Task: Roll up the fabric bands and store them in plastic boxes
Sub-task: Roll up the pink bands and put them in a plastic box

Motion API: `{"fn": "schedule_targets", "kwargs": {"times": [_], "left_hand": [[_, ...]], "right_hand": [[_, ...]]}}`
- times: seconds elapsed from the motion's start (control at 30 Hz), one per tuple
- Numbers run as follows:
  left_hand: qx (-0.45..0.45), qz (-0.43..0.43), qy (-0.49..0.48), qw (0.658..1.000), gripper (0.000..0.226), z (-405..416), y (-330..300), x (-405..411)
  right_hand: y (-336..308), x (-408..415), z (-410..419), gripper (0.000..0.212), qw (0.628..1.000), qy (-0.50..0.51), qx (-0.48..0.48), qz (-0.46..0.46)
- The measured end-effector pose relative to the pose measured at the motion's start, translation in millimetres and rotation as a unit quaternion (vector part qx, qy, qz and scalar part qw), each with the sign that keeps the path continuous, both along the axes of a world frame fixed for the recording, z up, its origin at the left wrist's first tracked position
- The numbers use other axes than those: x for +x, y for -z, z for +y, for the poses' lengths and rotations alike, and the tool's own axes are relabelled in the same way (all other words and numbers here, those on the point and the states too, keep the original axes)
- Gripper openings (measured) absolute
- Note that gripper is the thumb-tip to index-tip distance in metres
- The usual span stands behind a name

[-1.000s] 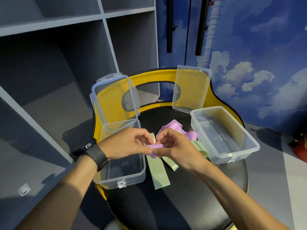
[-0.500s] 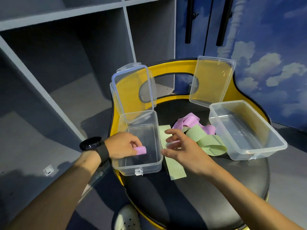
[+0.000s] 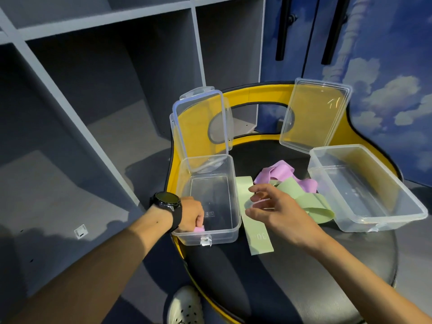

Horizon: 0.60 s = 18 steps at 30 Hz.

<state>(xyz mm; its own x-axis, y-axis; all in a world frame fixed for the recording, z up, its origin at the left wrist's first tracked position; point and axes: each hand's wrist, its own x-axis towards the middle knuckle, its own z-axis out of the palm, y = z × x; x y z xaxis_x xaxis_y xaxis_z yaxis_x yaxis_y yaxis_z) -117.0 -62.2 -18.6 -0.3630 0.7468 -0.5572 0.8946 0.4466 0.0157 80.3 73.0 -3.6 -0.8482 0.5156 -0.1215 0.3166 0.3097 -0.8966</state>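
My left hand (image 3: pixel 190 215) is down in the left plastic box (image 3: pixel 230 220), fingers curled round a rolled pink band (image 3: pixel 199 228) at its near corner. My right hand (image 3: pixel 278 210) hovers released — fingers loosely spread — over the green bands (image 3: pixel 311 202), the loose pink band (image 3: pixel 278 170) just beyond my fingertips.

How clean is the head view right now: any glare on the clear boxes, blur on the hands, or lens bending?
Head view: wide-angle bending curves the shelf edges; the right hand is slightly motion-blurred over the green band; small glare streak on the right box's lid; the left hand partly hides the pink roll in the left box; forearm shadows fall on the floor.
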Motion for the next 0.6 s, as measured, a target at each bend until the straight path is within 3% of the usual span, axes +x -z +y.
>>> {"fn": "schedule_targets", "kwargs": {"times": [0.2, 0.6], "left_hand": [[-0.08, -0.014, -0.002, 0.997, 0.03, 5.1, 3.4, -2.2], [-0.074, 0.0, -0.022, 0.997, 0.028, 2.4, 4.8, -3.9]], "right_hand": [[2.0, 0.7, 6.1, 0.035, 1.0, 0.013, 0.017, -0.001], [6.3, 2.5, 10.2, 0.032, 0.999, 0.028, 0.012, -0.013]]}}
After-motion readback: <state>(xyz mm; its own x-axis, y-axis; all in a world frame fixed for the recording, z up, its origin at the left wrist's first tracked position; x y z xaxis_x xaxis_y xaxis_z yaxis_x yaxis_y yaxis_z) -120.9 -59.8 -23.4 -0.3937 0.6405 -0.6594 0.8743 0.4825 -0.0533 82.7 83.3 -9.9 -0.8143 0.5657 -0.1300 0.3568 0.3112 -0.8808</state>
